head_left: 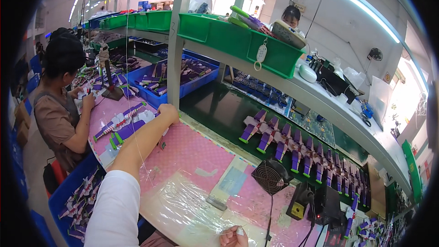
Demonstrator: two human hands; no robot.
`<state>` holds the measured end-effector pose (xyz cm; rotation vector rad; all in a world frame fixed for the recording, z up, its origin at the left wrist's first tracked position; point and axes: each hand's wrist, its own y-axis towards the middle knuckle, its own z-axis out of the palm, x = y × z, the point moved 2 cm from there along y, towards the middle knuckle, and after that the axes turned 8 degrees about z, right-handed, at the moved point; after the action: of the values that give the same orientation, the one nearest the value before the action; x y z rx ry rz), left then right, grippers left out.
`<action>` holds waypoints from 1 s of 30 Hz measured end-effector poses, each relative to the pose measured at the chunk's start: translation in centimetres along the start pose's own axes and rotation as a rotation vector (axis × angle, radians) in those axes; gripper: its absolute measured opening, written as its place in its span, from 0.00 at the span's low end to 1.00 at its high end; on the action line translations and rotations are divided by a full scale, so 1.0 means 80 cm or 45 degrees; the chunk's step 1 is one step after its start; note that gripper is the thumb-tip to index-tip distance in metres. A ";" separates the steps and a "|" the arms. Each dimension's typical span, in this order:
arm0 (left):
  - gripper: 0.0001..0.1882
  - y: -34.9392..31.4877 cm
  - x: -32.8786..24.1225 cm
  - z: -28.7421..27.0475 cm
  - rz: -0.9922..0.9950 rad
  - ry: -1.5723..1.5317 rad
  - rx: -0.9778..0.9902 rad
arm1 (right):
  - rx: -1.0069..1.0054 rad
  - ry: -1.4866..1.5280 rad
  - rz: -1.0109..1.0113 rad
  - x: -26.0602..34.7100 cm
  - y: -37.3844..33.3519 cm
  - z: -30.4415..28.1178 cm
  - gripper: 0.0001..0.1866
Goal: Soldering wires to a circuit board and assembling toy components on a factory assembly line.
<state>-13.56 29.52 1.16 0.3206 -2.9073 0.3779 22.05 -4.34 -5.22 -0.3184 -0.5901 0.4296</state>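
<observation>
My left arm stretches across the pink work mat (183,146) to the foot of the grey post. At its end my left hand (169,113) is curled with the back toward me; the fingertips are hidden, and a little green shows beside them. White-and-purple plastic toy parts with green tips (132,126) lie just left of that forearm. Beneath the forearm sits a small piece with wires (162,144). Low at the front edge, my right hand (234,237) is closed in a pinch on a thin pale strand, with a white wrap on one finger.
A small black fan (270,176), a soldering iron stand (299,201) and a black box (325,206) stand at the right. Purple toy halves (297,148) line the green belt (219,110). Green bins (219,32) sit on the shelf overhead. A co-worker (64,96) works at the left beside blue crates (183,89).
</observation>
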 end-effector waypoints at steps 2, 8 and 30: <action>0.26 -0.010 -0.001 0.001 -0.026 -0.051 -0.131 | -0.021 0.006 0.021 -0.003 0.002 0.001 0.08; 0.27 -0.034 -0.017 0.028 0.046 0.030 -0.629 | -0.022 -0.129 0.010 -0.005 0.004 0.014 0.09; 0.26 -0.180 -0.030 -0.102 0.723 -0.429 -1.265 | -0.021 -0.221 0.065 -0.012 -0.001 0.008 0.09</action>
<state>-6.50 18.57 11.65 -0.6454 -2.9914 -1.1276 20.95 -4.74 -5.14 -0.3147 -0.7561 0.5052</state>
